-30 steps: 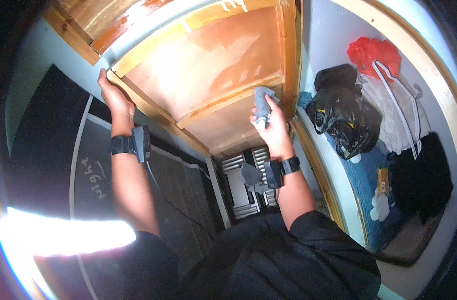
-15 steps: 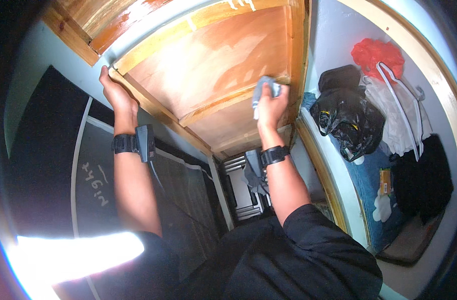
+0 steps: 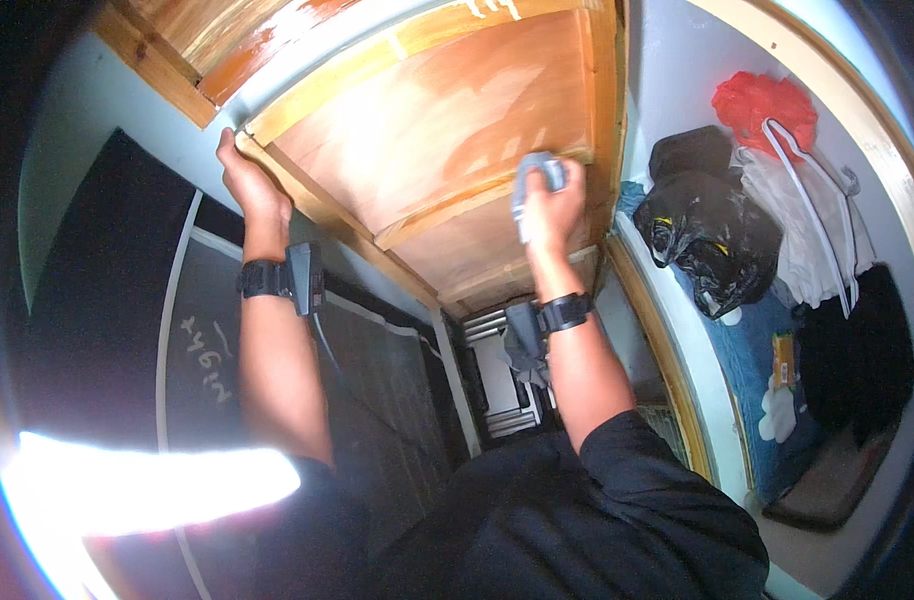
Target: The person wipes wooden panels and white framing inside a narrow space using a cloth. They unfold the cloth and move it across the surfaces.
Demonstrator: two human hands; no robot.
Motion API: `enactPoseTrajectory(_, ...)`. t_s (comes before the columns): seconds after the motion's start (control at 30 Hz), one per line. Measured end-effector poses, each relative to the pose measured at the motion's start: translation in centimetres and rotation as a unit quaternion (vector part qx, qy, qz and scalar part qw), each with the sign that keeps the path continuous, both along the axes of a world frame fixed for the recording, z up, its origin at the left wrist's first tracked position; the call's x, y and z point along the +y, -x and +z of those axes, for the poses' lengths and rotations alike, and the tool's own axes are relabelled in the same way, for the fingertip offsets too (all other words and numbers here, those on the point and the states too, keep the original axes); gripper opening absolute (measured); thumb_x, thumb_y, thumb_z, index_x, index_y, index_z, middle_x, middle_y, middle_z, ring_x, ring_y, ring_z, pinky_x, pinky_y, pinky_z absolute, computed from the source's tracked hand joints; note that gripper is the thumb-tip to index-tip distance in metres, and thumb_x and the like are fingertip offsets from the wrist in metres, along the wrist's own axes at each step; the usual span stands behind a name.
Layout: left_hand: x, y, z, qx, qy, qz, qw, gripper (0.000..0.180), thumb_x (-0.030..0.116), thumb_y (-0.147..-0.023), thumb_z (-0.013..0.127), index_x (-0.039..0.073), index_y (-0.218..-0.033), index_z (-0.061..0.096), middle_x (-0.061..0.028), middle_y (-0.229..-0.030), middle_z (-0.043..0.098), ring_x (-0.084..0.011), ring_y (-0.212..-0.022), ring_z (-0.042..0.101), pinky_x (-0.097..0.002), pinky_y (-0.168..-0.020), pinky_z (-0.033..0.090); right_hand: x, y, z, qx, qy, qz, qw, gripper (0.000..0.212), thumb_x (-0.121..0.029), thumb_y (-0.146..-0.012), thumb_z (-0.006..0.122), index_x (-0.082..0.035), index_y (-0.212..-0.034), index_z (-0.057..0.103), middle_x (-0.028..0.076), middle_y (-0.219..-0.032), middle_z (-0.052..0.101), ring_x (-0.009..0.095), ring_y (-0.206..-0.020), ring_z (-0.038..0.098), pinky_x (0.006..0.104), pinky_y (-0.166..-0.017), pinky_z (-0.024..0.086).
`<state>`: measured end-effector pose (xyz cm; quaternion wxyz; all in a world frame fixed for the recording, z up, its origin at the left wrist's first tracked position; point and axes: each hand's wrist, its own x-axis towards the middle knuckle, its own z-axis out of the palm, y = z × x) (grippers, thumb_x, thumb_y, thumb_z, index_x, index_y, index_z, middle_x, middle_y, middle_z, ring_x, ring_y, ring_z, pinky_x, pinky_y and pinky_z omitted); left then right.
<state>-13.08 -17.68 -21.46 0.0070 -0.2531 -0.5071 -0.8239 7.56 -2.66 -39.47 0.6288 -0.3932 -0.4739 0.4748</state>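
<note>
A framed wooden door (image 3: 457, 170) with a wet-looking, glossy patch on its panel fills the upper middle. My left hand (image 3: 254, 190) is at the door's left edge, closed on the frame, some of its fingers hidden behind it. My right hand (image 3: 556, 205) presses a crumpled grey cloth (image 3: 533, 178) against the crosspiece near the right side of the panel. A black strap with a small device (image 3: 303, 278) sits on my left wrist, and a similar strap (image 3: 565, 312) on my right.
To the right, an opening holds a black plastic bag (image 3: 715, 235), a red bag (image 3: 767, 110), white hangers (image 3: 812, 215) and dark cloth (image 3: 857, 350). Dark mesh panels (image 3: 367, 380) stand at left. Below the door is a metal stepladder (image 3: 502, 385). More varnished wood (image 3: 177, 75) is overhead.
The whole view has shifted slightly, moving everything a little to the right. My right hand and the cloth stay near the same crosspiece; my left hand keeps its place on the door edge.
</note>
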Motion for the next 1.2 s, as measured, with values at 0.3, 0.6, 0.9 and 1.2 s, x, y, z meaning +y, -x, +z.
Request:
enactPoseTrajectory(0.3, 0.2, -0.8, 0.2, 0.004, 0.036, -0.06, 0.998, 0.058, 0.049, -0.091, 0.036, 0.002, -0.124, 0.047, -0.0127, -0.126, 0.051, -0.0256, -0.116, 0.05, -0.0367, -0.099, 0.037, 0.5, 0.1, 0.1, -0.03, -0.009, -0.007, 0.999, 0.02, -0.008, -0.08, 0.064, 0.001, -0.093, 0.053, 0.015, -0.084, 0.063, 0.025, -0.076, 0.063, 0.0353, -0.07, 0.05)
enactPoseTrajectory(0.6, 0.2, -1.1, 0.5, -0.025, 0.023, -0.104, 0.994, 0.057, 0.047, -0.092, 0.035, 0.003, -0.128, 0.044, -0.0122, -0.128, 0.051, -0.027, -0.117, 0.049, -0.0383, -0.101, 0.036, -10.4, 9.7, -0.5, -0.067, -0.073, 0.132, 0.986, 0.021, -0.01, -0.077, 0.066, -0.005, -0.094, 0.055, 0.02, -0.08, 0.064, 0.039, -0.073, 0.063, 0.0457, -0.063, 0.049)
enactPoseTrajectory(0.9, 0.6, -0.4, -0.2, 0.026, 0.01, 0.034, 0.999, 0.062, 0.05, -0.096, 0.035, -0.005, -0.123, 0.046, -0.0157, -0.123, 0.053, -0.0248, -0.114, 0.05, -0.0353, -0.099, 0.036, -12.9, 10.3, 1.1, -0.174, -0.124, 0.234, 0.948, 0.025, -0.013, -0.079, 0.064, -0.007, -0.099, 0.051, 0.019, -0.087, 0.064, 0.04, -0.08, 0.062, 0.0495, -0.068, 0.049)
enactPoseTrajectory(1.2, 0.6, -0.2, 0.1, 0.007, 0.028, 0.036, 0.999, 0.064, 0.05, -0.097, 0.036, -0.008, -0.122, 0.046, -0.0154, -0.12, 0.054, -0.0242, -0.109, 0.054, -0.0347, -0.094, 0.041, -9.4, 8.1, -0.7, -0.226, -0.239, 0.207, 0.921, 0.027, -0.015, -0.078, 0.065, -0.01, -0.101, 0.051, 0.015, -0.086, 0.063, 0.036, -0.069, 0.064, 0.047, -0.058, 0.052)
